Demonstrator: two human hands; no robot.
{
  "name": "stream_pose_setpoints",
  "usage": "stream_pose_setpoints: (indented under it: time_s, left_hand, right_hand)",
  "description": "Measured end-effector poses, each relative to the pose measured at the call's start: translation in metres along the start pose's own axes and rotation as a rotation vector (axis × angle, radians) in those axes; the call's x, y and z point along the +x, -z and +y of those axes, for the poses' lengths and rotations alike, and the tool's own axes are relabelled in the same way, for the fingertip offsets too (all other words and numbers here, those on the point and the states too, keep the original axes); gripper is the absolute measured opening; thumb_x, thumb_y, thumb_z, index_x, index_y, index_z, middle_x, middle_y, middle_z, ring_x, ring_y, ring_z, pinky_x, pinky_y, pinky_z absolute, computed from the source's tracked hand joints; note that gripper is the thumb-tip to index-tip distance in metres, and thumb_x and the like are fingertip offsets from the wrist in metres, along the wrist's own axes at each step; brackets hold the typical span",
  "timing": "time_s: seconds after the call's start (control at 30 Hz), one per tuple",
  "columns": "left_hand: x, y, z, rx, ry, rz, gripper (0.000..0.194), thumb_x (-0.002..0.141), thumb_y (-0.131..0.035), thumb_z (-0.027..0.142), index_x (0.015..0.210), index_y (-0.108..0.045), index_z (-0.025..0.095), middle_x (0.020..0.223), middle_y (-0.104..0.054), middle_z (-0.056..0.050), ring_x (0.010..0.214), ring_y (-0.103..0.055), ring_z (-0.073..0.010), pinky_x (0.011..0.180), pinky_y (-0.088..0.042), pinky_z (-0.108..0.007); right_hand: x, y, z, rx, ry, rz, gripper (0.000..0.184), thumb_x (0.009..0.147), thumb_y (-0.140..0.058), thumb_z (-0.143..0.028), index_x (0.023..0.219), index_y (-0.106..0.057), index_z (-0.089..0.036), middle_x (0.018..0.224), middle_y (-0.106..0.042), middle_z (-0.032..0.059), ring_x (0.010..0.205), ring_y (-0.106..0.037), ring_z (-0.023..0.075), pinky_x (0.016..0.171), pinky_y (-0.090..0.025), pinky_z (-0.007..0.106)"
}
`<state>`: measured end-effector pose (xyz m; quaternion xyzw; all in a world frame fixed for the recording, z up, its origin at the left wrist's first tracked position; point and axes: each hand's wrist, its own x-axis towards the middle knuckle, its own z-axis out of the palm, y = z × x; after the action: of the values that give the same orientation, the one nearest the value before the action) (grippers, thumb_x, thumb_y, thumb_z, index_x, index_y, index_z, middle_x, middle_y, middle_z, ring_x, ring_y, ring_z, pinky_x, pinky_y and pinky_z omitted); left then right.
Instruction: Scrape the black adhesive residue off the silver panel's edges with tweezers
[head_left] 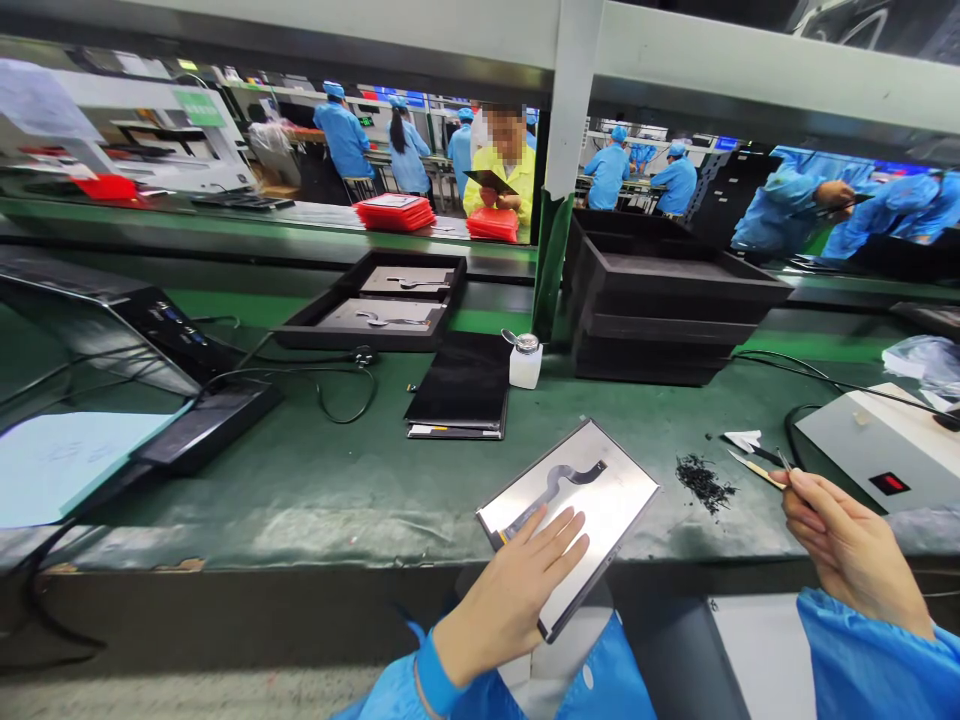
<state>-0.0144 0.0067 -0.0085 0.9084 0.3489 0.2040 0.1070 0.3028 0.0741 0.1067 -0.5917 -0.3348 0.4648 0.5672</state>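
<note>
A display panel (611, 490) with its silvery back upward and a grey flex cable (559, 485) lies aslant over the table's front edge. My left hand (517, 590) rests flat on the panel's lower part, fingers stretched; its thumb is hidden. At the right, my right hand (840, 535) is closed in a pinch around what looks like tweezers (782, 458), tip pointing up and away. Close to those fingertips, a thin blade with a tan handle (756, 468) lies on the table. A heap of small black scraps (705, 483) sits between the panel and my right hand.
Behind the panel are stacked dark screens (461, 380) and a white dispenser bottle (526, 362). Black trays (300, 335) stand at back left, more stacked trays (652, 340) at back right. A grey box (885, 440) with cables flanks my right hand. Co-workers are beyond the shelf.
</note>
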Motion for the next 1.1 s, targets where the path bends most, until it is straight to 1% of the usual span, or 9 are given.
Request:
stream_pose_setpoints:
  time_s: [0.07, 0.17, 0.27, 0.47, 0.67, 0.83, 0.97, 1.1]
  left_hand:
    - [0.000, -0.001, 0.000, 0.001, -0.008, 0.018, 0.103, 0.054, -0.050, -0.003, 0.151, -0.020, 0.008, 0.157, -0.031, -0.020, 0.149, -0.018, -0.0315, 0.120, -0.016, -0.060]
    - [-0.001, -0.002, 0.000, -0.004, -0.015, 0.051, 0.098, 0.060, -0.051, -0.003, 0.152, -0.020, 0.009, 0.156, -0.033, -0.020, 0.150, -0.017, -0.0302, 0.120, -0.016, -0.060]
    - [-0.001, -0.002, -0.001, -0.016, -0.010, 0.051, 0.096, 0.063, -0.051, -0.002, 0.152, -0.019, 0.010, 0.157, -0.033, -0.019, 0.150, -0.018, -0.0299, 0.120, -0.015, -0.059]
    - [-0.001, -0.005, -0.002, -0.018, -0.017, 0.026, 0.102, 0.061, -0.053, 0.000, 0.153, -0.012, 0.011, 0.157, -0.031, -0.020, 0.149, -0.018, -0.0312, 0.119, -0.016, -0.059]
    - [-0.001, -0.006, -0.003, -0.018, -0.020, 0.037, 0.100, 0.061, -0.052, 0.001, 0.153, -0.014, 0.010, 0.157, -0.031, -0.020, 0.150, -0.018, -0.0313, 0.119, -0.017, -0.060]
    - [0.000, -0.001, -0.001, -0.005, -0.020, 0.024, 0.094, 0.067, -0.053, 0.003, 0.152, -0.015, 0.011, 0.157, -0.032, -0.020, 0.149, -0.020, -0.0309, 0.119, -0.018, -0.058]
    - [0.000, -0.001, -0.001, 0.011, -0.015, 0.015, 0.099, 0.059, -0.052, -0.001, 0.151, -0.015, 0.009, 0.156, -0.032, -0.021, 0.149, -0.018, -0.0319, 0.118, -0.018, -0.059]
    - [-0.001, -0.003, -0.001, 0.012, -0.018, 0.008, 0.101, 0.056, -0.053, -0.001, 0.151, -0.018, 0.007, 0.156, -0.032, -0.021, 0.149, -0.018, -0.0323, 0.119, -0.018, -0.060]
  right_hand:
    - [0.001, -0.001, -0.002, -0.001, 0.006, 0.005, 0.054, 0.038, -0.096, -0.052, 0.068, -0.075, -0.012, 0.046, -0.037, -0.0089, 0.036, -0.026, -0.0017, 0.028, -0.021, 0.004]
    - [0.004, 0.001, -0.003, 0.000, 0.021, 0.011, 0.054, 0.040, -0.096, -0.052, 0.071, -0.076, -0.012, 0.046, -0.038, -0.0089, 0.035, -0.028, -0.0016, 0.027, -0.022, 0.004]
    - [0.008, 0.004, -0.003, 0.007, 0.028, 0.006, 0.054, 0.041, -0.096, -0.051, 0.072, -0.077, -0.012, 0.045, -0.038, -0.0091, 0.034, -0.028, -0.0019, 0.026, -0.022, 0.003]
    - [0.013, 0.002, -0.007, 0.020, 0.015, 0.025, 0.056, 0.034, -0.098, -0.050, 0.070, -0.076, -0.012, 0.043, -0.039, -0.0092, 0.033, -0.027, -0.0027, 0.025, -0.022, 0.002]
    - [0.019, 0.007, -0.008, 0.008, 0.028, 0.033, 0.059, 0.030, -0.098, -0.051, 0.069, -0.076, -0.013, 0.043, -0.039, -0.0093, 0.032, -0.029, -0.0024, 0.025, -0.024, 0.002]
    - [0.020, 0.009, -0.011, 0.011, 0.016, 0.059, 0.061, 0.027, -0.098, -0.050, 0.069, -0.076, -0.013, 0.044, -0.038, -0.0095, 0.033, -0.028, -0.0023, 0.024, -0.022, 0.002]
    - [0.020, 0.006, -0.016, 0.005, 0.006, 0.051, 0.058, 0.027, -0.099, -0.046, 0.068, -0.075, -0.013, 0.045, -0.037, -0.0088, 0.035, -0.027, -0.0010, 0.024, -0.022, 0.004]
    - [0.021, 0.007, -0.019, -0.019, 0.021, 0.058, 0.057, 0.027, -0.098, -0.049, 0.065, -0.074, -0.013, 0.044, -0.036, -0.0085, 0.036, -0.025, 0.0000, 0.024, -0.021, 0.005]
